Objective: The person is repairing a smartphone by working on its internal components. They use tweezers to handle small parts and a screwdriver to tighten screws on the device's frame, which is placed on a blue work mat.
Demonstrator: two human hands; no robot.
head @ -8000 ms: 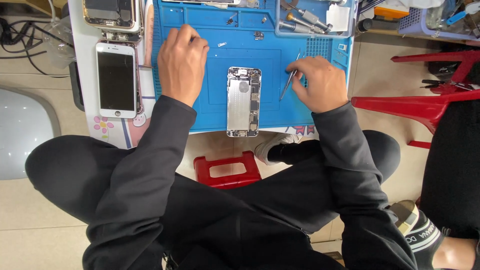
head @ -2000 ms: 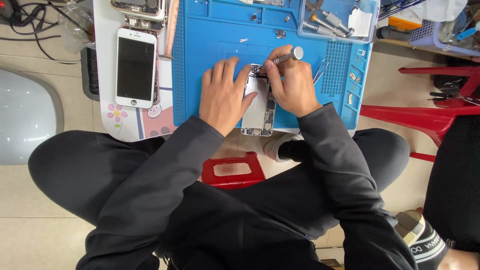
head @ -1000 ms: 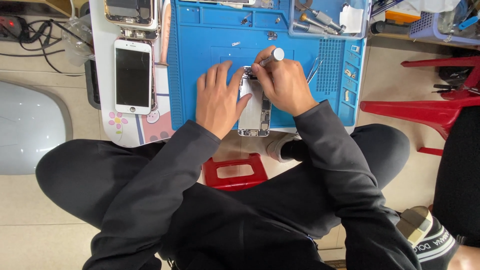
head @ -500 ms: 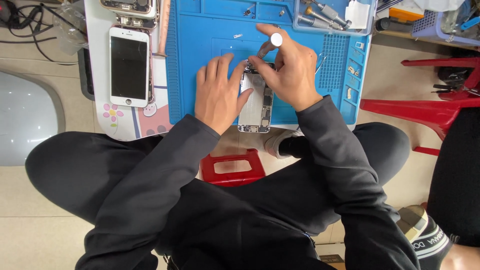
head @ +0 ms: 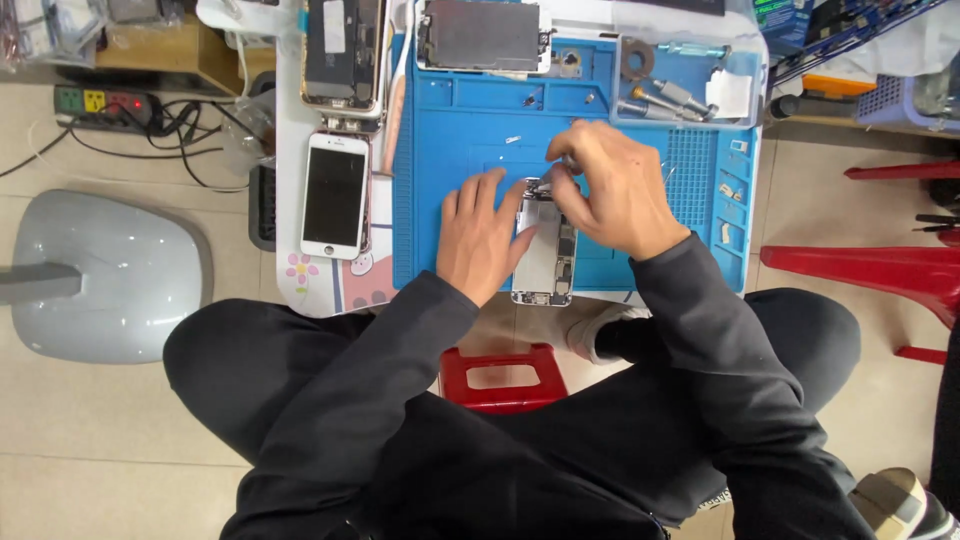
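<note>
At the centre of the frame an opened phone body point(head: 546, 262) lies on the blue work mat point(head: 450, 140); the left hand point(head: 482, 240) rests flat beside it, fingers spread and touching its edge. The right hand point(head: 612, 190) pinches at its top end, what it grips hidden. At the upper right, the mat's clear tray point(head: 690, 85) holds screwdriver bits point(head: 668, 98) and a white paper scrap point(head: 731, 93).

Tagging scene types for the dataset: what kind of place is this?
Probably a small phone-repair workstation. A blue repair mat with parts compartments covers a low table; both hands work on an opened phone; a white phone, a detached screen assembly and small tools lie around it.
</note>
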